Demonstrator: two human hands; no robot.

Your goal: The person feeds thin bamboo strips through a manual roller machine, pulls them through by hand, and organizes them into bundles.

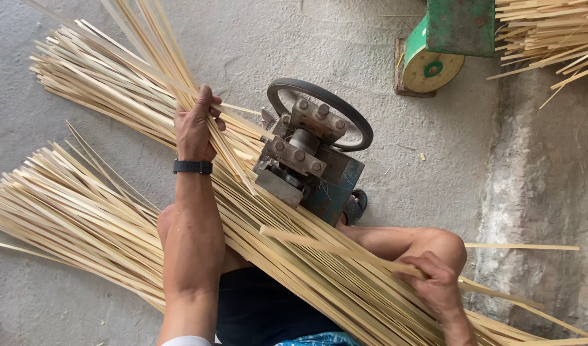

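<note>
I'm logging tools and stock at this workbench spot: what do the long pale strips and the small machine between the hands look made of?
The strips look like split bamboo or similar cane: pale yellow, matte, thin and flat, flexing in the left hand. The machine looks like metal: grey bolted plates, a dark wheel rim, and a worn blue-painted body.

Soft, even daylight fills the frame, bright without glare. Shadows are faint, gathering under the metal machine (310, 157) at centre. Focus stays sharp throughout; edges show slight wide-angle stretch.

Two hand-crank machines (310, 154) (445, 45) — three heaps of bamboo strips (294, 237) (69, 218) (550, 32).
</note>
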